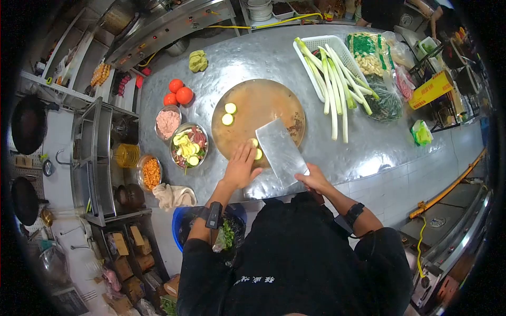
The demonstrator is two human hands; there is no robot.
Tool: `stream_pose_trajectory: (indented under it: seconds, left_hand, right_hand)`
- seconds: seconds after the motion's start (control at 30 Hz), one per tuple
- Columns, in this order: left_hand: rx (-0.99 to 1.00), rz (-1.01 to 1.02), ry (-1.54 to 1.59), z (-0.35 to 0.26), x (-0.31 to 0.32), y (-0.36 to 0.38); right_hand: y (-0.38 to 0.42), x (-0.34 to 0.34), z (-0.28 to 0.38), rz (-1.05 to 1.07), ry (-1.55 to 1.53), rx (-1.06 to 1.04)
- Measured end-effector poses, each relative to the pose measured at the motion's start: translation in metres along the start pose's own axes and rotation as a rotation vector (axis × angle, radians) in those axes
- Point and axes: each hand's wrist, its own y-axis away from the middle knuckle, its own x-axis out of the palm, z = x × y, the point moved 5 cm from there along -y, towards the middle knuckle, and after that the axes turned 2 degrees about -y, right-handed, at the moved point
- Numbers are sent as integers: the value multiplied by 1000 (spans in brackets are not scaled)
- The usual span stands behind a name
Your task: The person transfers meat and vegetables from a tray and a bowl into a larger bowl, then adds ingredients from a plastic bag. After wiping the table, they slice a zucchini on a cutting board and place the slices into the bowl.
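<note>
A broad cleaver [280, 149] is in my right hand [316, 180], its blade lying over the lower right of the round wooden chopping board [253, 97]. My left hand [242, 166] rests flat on the board's lower left, fingers stretched out. Pale green-edged slices that look like zucchini [258, 154] sit between the left fingers and the blade. Two more zucchini pieces [229, 114] lie apart at the board's upper left. Left of the board stands a metal bowl [206, 151] with zucchini slices, red meat pieces and greens.
Tomatoes [184, 95], a bowl of minced meat [168, 122], shredded orange food [152, 173] and a cloth [174, 196] are on the left. Right: leeks [337, 84] over a white basket [345, 45], and bagged food [366, 52]. A blue bin [178, 231] stands below; another person is at top right.
</note>
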Motion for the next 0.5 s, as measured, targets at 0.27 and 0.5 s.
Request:
stream_pose_trajectory:
  seconds: [0.27, 0.5]
  left_hand:
    - [-24, 91, -117, -6, 3, 5]
    - [-44, 133, -147, -4, 3, 4]
  right_hand:
    - [2, 5, 3, -3, -14, 9]
    - [-5, 6, -3, -66, 180, -79]
